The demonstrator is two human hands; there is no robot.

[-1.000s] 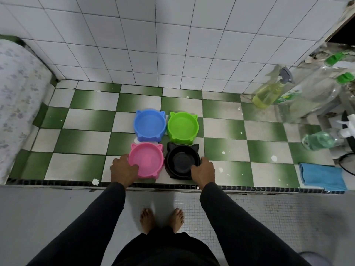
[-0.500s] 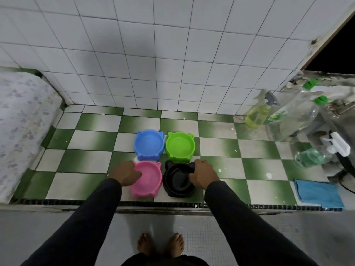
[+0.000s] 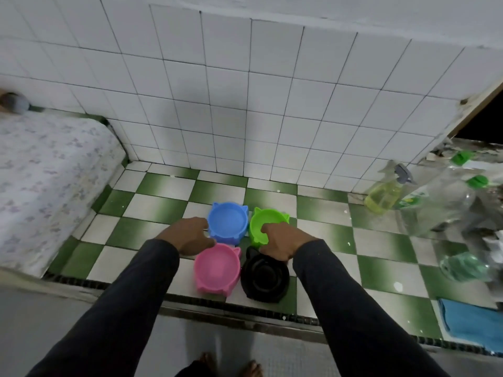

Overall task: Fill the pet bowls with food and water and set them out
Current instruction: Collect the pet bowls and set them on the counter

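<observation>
Left hand apparently grasps blue bowl; right hand grips green bowl.

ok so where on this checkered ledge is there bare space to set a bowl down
Bare tiles lie left of the blue bowl and pink bowl, up to the patterned cloth, and behind the bowls along the wall. Right of the green bowl and black bowl is free until the spray bottle. The far right is crowded.

Home washroom: tiled wall, spray bottle.
</observation>
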